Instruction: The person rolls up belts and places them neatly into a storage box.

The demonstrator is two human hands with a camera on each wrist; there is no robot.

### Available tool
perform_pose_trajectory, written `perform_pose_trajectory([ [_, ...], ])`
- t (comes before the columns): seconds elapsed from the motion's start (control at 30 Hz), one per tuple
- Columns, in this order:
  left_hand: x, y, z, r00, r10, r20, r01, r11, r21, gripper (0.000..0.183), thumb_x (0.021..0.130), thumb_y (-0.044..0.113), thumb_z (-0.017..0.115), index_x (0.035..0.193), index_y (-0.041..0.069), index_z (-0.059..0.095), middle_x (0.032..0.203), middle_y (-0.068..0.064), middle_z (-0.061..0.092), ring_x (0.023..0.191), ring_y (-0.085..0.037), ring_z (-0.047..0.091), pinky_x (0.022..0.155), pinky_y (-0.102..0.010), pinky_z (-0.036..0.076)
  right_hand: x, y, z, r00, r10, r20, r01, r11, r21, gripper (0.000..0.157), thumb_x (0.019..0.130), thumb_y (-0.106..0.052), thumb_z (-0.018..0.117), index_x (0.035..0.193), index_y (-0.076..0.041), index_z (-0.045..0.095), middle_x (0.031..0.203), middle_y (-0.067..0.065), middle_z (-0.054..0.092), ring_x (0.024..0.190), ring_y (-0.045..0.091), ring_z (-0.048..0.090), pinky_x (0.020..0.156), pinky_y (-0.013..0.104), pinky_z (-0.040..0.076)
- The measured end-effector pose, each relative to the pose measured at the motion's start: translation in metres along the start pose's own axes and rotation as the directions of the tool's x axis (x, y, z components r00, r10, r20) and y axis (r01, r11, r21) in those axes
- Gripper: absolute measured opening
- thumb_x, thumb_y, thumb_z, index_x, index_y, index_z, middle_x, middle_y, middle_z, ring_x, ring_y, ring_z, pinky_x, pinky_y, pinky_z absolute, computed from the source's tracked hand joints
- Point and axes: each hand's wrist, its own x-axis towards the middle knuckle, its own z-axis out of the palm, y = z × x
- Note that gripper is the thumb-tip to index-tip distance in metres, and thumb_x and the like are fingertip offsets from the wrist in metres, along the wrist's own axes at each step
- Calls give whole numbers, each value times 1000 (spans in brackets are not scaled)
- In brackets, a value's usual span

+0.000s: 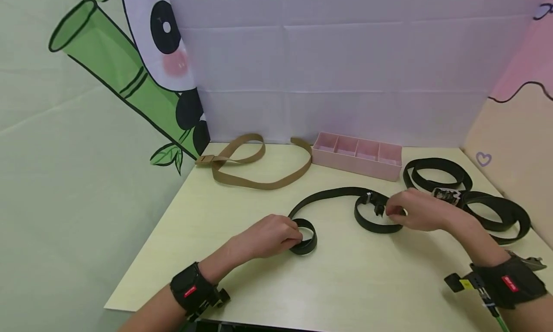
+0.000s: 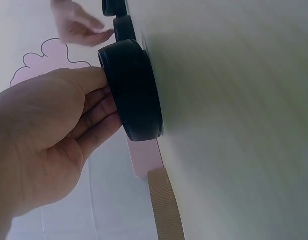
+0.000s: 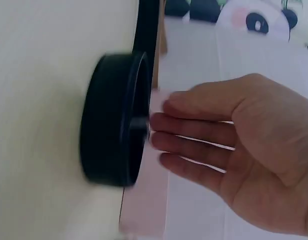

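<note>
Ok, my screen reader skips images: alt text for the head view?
Two hands work a black belt on a pale table: the left hand holds its coiled end, the right hand its buckle loop. Behind lie a tan belt and pink tray.

Both forearms are bare, without sleeves. Behind the left hand point(image 1: 270, 236) sits a black wrist strap with a small red tag. Behind the right hand point(image 1: 416, 209), a similar black strap carries a red tag, a yellow-marked block and a green cable.
</note>
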Motion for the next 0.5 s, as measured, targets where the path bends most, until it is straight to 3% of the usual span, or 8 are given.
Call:
perform_pose_trajectory([
  [0.07,-1,-1,-1,1000,-4,-1,4,1000,5,34,92,4,69,65,20,58,68,10,53,63,-6,41,60,-19,36,26,-18,3,995,-73,-68,72,997,-18,7,92,-7,74,92,-13,77,87,-5,71,76,4,61,68,32,56],
  [0.17,-3,-1,-2,1000,-10,6,10,1000,1,33,93,4,68,65,20,59,68,10,53,63,-6,41,61,-18,35,72,-49,14,970,-209,-126,204,978,-54,7,93,-6,74,97,-11,77,94,-2,72,87,9,64,77,34,57],
  [0.33,-2,-1,-1,1000,-16,16,16,1000,-11,34,93,4,69,64,20,58,68,10,51,63,-5,40,60,-17,32,143,-88,41,934,-347,-87,339,936,-90,16,94,-5,73,110,-5,77,113,7,72,110,19,63,91,38,54],
  [0.5,1,2,-3,1000,-7,13,7,1000,-4,37,92,3,68,62,20,54,65,9,47,63,-5,35,60,-17,27,181,-94,59,941,-339,-5,338,938,-73,11,95,-4,71,93,-10,81,92,0,72,85,10,63,75,28,54],
])
